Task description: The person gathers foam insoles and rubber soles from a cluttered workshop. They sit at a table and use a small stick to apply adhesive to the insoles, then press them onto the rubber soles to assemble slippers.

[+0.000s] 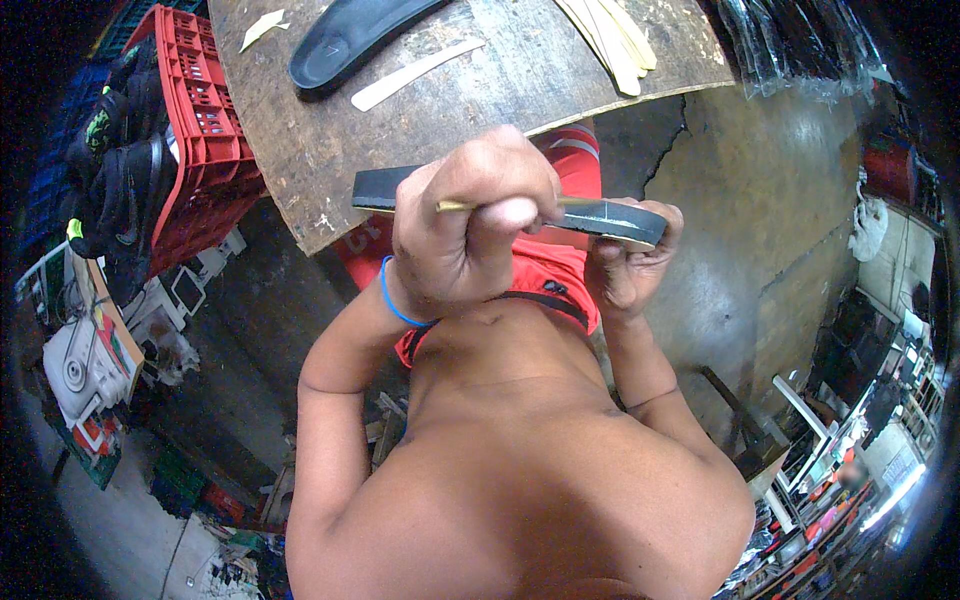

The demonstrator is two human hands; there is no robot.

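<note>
My left hand, with a blue band on the wrist, is a closed fist around a thin yellowish stick that lies along a black shoe sole. The sole is held level in front of my body, at the near edge of a worn wooden table. My right hand grips the sole's right end from below, thumb at its rim. The fist hides the sole's middle; its left end sticks out beyond it.
On the table lie another black sole, a cream strip and a stack of cream strips. A red crate with black shoes stands on the left. Clear plastic bags hang at the top right.
</note>
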